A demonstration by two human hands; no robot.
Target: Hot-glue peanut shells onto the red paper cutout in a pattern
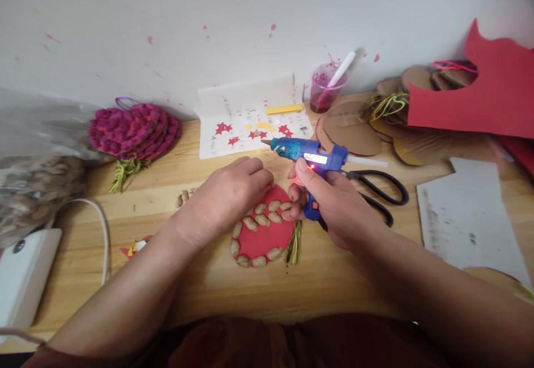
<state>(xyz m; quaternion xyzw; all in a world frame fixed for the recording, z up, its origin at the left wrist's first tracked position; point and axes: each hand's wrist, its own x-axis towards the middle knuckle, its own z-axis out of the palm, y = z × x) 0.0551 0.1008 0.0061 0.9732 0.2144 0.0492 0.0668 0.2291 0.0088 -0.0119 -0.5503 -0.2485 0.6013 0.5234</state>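
My right hand [336, 198] grips the handle of a blue glue gun [298, 148] with a lit red light, its nozzle pointing left above the table. A white glue stick [367, 161] sticks out of the gun's back. My left hand [240, 190] is closed, fingers curled down at the upper edge of a red oval piece [261, 241]; whatever the fingertips hold is hidden. Peanuts in the shell [262, 220] line the oval's lower rim and run in rows across its middle. A green and yellow string tassel [294, 244] hangs from its right side.
Black-handled scissors [403, 192] lie right of the gun. Behind are a paper sheet [208, 145] with red stars, a plastic cup [319, 98] and cardboard ovals [354, 128]. At left stand purple pieces [137, 131], a bag of peanuts [41, 190] and a white device [29, 279] with a cable.
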